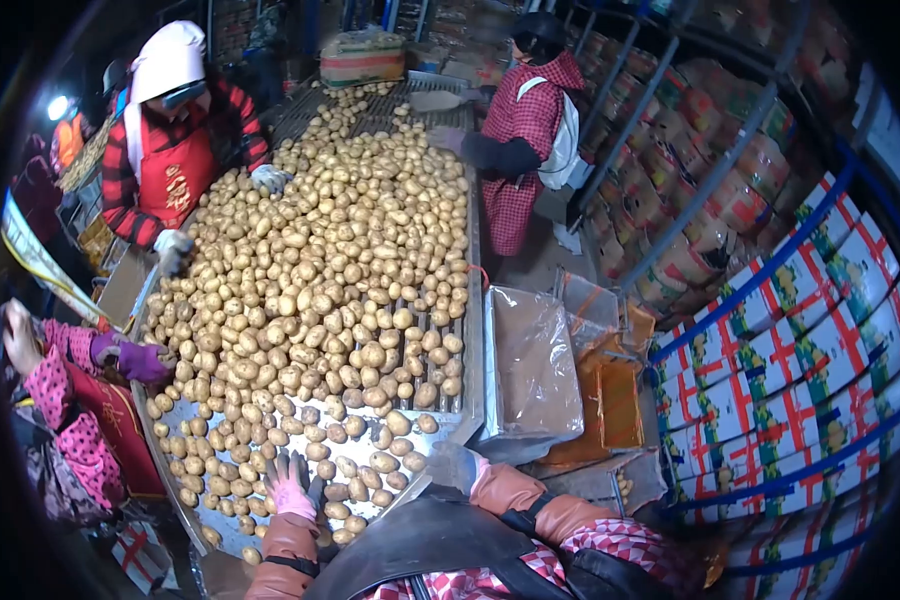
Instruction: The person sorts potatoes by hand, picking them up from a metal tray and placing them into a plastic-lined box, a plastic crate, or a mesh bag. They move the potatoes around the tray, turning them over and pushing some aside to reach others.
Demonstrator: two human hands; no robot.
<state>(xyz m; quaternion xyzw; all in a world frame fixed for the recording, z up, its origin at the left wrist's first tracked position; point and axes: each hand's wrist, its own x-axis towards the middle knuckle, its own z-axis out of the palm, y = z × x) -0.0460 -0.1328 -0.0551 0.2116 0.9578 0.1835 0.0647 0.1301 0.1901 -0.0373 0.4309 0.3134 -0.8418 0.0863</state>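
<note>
Many potatoes (310, 260) cover the sorting table, thick over the slatted part and looser on the metal plate (245, 535) near me. My left hand (292, 487), in a pink glove with dark fingers, is open among the potatoes at the near end, fingers spread and pointing away from me. Potatoes lie on both sides of it. At the near right corner, my right hand (454, 467) in a grey glove rests flat by the table's metal rim (470, 425), with several potatoes just to its left.
A box lined with clear plastic (535, 365) stands against the table's right side. Co-workers stand at the left, one in a red apron (175, 175), and another in a checked coat (530, 120) at the far right. Printed cartons (780, 370) are stacked behind blue rails.
</note>
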